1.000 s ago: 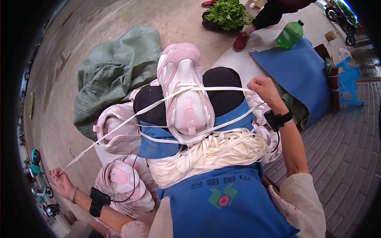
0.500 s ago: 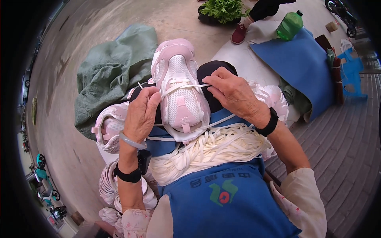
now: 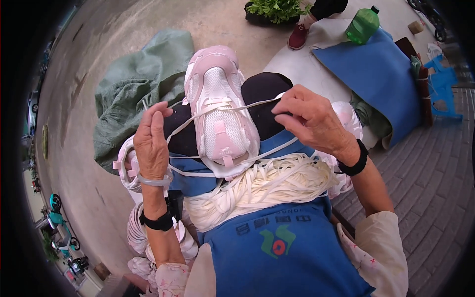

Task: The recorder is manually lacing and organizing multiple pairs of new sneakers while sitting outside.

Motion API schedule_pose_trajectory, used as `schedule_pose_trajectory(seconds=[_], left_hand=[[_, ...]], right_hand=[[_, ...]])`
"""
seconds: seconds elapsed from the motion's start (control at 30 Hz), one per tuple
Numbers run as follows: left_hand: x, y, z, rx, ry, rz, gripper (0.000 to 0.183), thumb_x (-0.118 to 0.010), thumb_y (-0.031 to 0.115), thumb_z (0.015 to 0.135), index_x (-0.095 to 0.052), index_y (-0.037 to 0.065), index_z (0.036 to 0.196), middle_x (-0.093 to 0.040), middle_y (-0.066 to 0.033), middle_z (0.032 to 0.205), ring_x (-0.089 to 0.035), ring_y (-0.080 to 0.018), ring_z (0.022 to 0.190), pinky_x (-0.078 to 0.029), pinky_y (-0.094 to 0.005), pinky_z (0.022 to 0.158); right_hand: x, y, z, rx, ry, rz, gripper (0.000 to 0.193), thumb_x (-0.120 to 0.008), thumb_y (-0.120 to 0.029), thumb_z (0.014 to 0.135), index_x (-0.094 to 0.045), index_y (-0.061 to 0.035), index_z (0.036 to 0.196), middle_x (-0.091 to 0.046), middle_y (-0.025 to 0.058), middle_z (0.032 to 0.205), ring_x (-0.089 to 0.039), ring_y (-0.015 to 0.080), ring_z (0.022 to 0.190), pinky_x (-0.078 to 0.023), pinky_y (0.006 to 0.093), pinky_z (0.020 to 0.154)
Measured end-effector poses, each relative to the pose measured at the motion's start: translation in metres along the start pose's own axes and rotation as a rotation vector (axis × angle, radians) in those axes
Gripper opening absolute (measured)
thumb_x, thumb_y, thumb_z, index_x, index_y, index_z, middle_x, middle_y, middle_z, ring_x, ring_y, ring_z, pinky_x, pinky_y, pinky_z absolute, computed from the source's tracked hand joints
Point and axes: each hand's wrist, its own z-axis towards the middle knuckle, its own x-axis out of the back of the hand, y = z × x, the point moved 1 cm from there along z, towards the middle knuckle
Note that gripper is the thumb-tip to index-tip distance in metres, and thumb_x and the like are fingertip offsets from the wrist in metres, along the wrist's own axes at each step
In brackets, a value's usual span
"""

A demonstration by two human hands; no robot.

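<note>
A pink and white sneaker (image 3: 225, 141) rests across my lap, its toe pointing away from me. A flat white shoelace (image 3: 247, 105) crosses its lacing area and stretches out to both sides. My right hand (image 3: 314, 119) pinches one end of this shoelace, to the right of the shoe. On the left, my left hand (image 3: 152, 143) is closed, thumb against fingers, with the other stretch of lace running to it and a pale tip beside the fingertips. A thick bundle of cream shoelaces (image 3: 267, 185) lies on my blue apron (image 3: 287, 247), behind the heel.
More pink and white sneakers (image 3: 129, 166) sit at my left, others (image 3: 346, 119) at my right. A green woven sack (image 3: 143, 84) lies far left. Beyond are a blue sheet (image 3: 371, 79), a green bottle (image 3: 362, 25), leafy greens (image 3: 277, 10), another person's red shoe (image 3: 298, 37) and a blue stool (image 3: 442, 81).
My hands have moved apart, the left one leftward and the right one rightward. The shoelace now spans a wider stretch on both sides of the sneaker.
</note>
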Motion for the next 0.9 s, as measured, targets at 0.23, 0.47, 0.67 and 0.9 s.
schedule_pose_trajectory(seconds=[0.23,0.47,0.67,0.9], left_hand=[[0.010,0.018,-0.031,0.186,-0.047,-0.158,0.030,-0.046,0.018,0.101,-0.053,-0.001,0.123,-0.067,-0.0054,0.094,-0.056,-0.0061,0.070,-0.046,-0.0197,0.066],[-0.002,0.024,-0.043,0.245,-0.058,-0.417,0.031,-0.047,0.016,0.101,-0.048,0.000,0.127,-0.067,-0.0053,0.090,-0.045,-0.0018,0.049,-0.036,-0.0143,0.044],[-0.017,0.019,-0.036,0.195,-0.136,-0.154,0.016,-0.055,0.011,0.096,-0.061,0.001,0.107,-0.066,-0.0048,0.091,-0.047,-0.0021,0.052,-0.039,-0.0157,0.046],[-0.035,0.007,-0.022,-0.088,-0.063,0.182,0.011,-0.058,0.006,0.093,-0.065,0.002,0.099,-0.058,-0.0020,0.081,-0.056,-0.0081,0.059,-0.047,-0.0219,0.049]], right_hand=[[-0.022,-0.013,-0.026,0.130,-0.554,-0.213,0.015,-0.071,-0.016,0.079,-0.063,-0.0040,0.083,-0.050,0.0089,0.093,-0.059,0.0247,0.075,-0.049,0.0367,0.065],[-0.014,-0.013,-0.018,0.123,-0.445,-0.114,0.010,-0.066,-0.011,0.080,-0.060,-0.0032,0.079,-0.051,0.0094,0.083,-0.059,0.0269,0.069,-0.048,0.0358,0.058],[-0.004,-0.015,-0.013,-0.062,-0.412,-0.212,0.017,-0.067,-0.004,0.079,-0.062,-0.0042,0.095,-0.055,0.0114,0.084,-0.060,0.0302,0.073,-0.048,0.0373,0.063],[-0.037,-0.020,0.026,0.067,-0.108,-0.085,0.019,-0.062,-0.009,0.086,-0.058,-0.0020,0.104,-0.054,0.0130,0.090,-0.060,0.0328,0.078,-0.050,0.0387,0.068]])
